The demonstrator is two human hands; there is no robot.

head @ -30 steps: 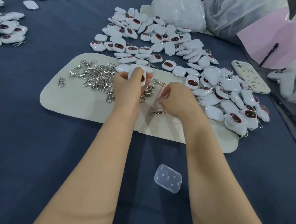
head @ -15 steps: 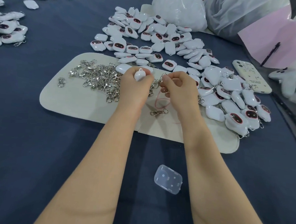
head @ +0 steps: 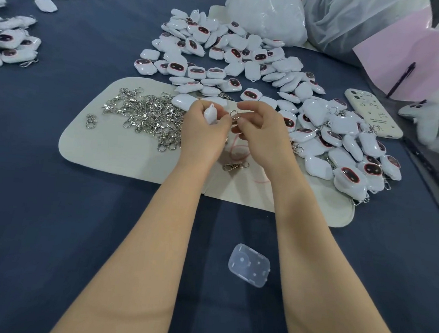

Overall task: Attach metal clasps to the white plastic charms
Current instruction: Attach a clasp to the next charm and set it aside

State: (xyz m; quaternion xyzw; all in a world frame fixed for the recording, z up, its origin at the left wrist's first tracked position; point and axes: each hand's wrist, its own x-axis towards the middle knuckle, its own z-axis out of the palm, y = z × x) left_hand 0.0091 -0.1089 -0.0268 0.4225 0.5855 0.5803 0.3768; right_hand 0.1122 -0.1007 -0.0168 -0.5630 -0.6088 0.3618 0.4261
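Observation:
My left hand grips a white plastic charm held on edge above a cream mat. My right hand pinches a metal clasp by its ring, right beside the charm. A heap of loose silver clasps lies on the mat left of my hands. One more clasp lies on the mat under my wrists, next to a thin red thread. A big pile of white charms with dark red faces spreads behind my hands. Further charms with clasps lie at the right.
A clear plastic lid lies on the blue cloth near me. A white phone rests at the right, beside pink paper with a pen. White plastic bags stand at the back. More charms lie far left.
Both hands rose off the mat and came together. The left hand turned the charm on edge, and the right hand brought the clasp ring up to it.

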